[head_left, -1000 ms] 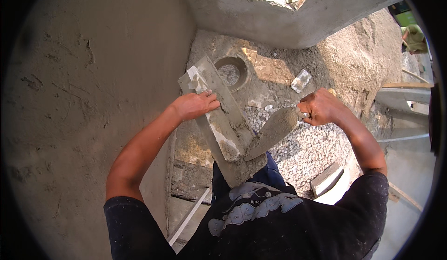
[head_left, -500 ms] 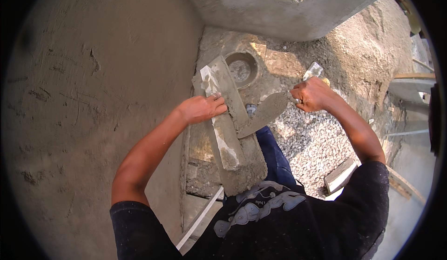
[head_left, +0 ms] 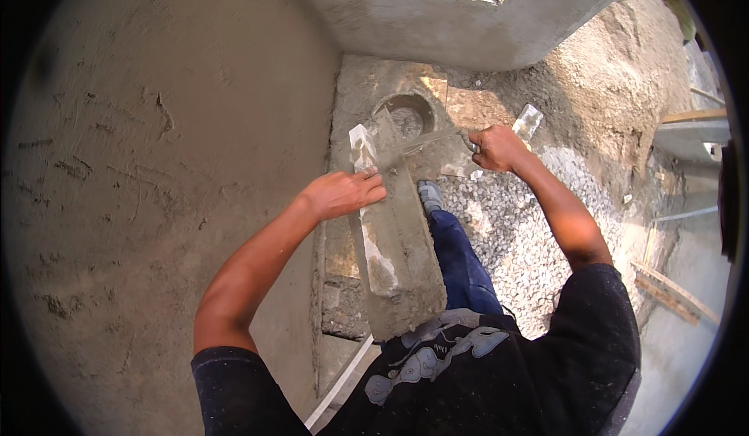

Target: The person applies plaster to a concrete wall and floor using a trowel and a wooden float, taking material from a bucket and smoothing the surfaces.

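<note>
Trowel [head_left: 434,139] has moved forward, long axis pointing leftward.

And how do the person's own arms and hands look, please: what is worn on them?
Both the left hand and the right hand are without gloves, and the forearms are bare, with no wristwatch visible. The short sleeves are black, ending above the elbows, and dotted with small pale specks. They belong to a black T-shirt with a grey-blue print.

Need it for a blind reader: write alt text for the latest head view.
A person's left hand holds a mortar-smeared board, the right hand a trowel over it. A plastered wall stands left, gravel lies right.
</note>
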A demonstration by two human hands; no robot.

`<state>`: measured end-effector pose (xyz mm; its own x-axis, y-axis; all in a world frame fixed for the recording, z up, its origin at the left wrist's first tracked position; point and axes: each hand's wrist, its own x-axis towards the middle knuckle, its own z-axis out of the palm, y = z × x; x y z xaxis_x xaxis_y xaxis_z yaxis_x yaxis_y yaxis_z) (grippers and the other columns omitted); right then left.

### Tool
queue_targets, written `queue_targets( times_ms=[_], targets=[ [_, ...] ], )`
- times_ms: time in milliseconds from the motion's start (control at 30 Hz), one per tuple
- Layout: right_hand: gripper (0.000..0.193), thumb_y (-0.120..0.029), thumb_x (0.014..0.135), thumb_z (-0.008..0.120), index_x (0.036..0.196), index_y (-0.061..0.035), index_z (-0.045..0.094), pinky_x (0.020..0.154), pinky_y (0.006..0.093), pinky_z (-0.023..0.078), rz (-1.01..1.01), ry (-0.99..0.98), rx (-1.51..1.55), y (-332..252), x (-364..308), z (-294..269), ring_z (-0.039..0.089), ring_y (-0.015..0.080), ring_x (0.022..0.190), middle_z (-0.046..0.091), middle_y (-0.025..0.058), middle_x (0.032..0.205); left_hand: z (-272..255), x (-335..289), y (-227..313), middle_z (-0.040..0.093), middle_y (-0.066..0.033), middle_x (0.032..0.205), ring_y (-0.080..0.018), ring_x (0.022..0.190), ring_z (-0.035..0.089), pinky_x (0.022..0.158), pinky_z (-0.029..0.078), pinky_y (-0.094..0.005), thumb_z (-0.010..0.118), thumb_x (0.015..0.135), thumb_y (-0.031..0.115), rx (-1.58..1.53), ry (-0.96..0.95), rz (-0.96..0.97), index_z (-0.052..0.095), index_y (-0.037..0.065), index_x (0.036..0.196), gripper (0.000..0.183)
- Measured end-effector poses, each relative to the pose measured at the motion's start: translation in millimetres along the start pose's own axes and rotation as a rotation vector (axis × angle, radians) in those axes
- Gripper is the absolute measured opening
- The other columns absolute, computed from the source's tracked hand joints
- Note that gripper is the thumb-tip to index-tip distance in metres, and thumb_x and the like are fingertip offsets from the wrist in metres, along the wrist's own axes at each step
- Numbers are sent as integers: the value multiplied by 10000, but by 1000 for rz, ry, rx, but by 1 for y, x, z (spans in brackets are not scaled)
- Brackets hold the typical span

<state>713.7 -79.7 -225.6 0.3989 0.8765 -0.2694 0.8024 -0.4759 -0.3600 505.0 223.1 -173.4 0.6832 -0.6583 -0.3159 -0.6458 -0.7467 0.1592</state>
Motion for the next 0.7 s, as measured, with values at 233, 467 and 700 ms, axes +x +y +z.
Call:
queue_targets(
  times_ms=[233,467,700],
  targets=[
    [199,-209,700,651,806,-55,583,665,501,495,42,-134,-25,3,-32,10,628,400,743,646,172,735,-1,-12,11,535,-62,1214,-220,1233,538,743,600,-274,503,883,77,46,-2,105,425,95,999,141],
    [180,-143,733,597,893,-92,662,679,449,534,213,-179,-232,65,67,91,673,352,813,686,173,844,-10,-12,21,533,-71,1086,-253,1221,545,704,605,-290,498,880,80,-25,109,165,430,95,978,121],
    [228,-149,782,580,982,-68,650,734,463,537,417,-117,-128,39,86,104,670,372,882,689,198,910,-2,-18,13,540,-85,1278,-247,1226,542,884,561,-357,527,851,40,-213,181,-36,469,75,1061,221]
  ],
)
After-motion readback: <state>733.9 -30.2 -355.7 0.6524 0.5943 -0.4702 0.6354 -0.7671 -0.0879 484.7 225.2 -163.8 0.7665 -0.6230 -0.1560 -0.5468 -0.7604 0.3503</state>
